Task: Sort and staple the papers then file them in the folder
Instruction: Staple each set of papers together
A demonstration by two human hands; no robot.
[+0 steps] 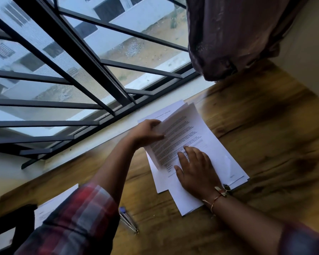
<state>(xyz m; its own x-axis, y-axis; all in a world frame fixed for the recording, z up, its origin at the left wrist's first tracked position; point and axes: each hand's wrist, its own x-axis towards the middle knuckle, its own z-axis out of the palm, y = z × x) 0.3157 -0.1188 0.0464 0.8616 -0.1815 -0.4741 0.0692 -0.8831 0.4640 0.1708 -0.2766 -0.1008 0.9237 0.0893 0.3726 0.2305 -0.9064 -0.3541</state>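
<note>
Left fingers: curled round the raised edge of the top white printed paper sheet, with the thumb on its printed face; the left hand grasps this sheet.
Right fingers: straight and a little spread, lying flat on the lower part of the same sheet; the right hand presses it down and grasps nothing.
Top sheet: the edge on the window side is lifted and bent upward, the opposite side lies on the pile.
Paper pile: the loose pile of white sheets lies fanned, with edges not aligned, on the brown wooden table, near the white window sill.
Stapler: a silver metal stapler with a blue end, as it seems through the blur, lies on the table just beside the left forearm, apart from the pile.
Second paper: 1 more white printed sheet lies at the lower left, partly hidden by the red and grey checked sleeve.
Right wrist: a thin copper-coloured bracelet is around it.
Dark shape: at the lower left corner, I cannot tell what it is.
Background: a window with black metal bars and a brown curtain.
</note>
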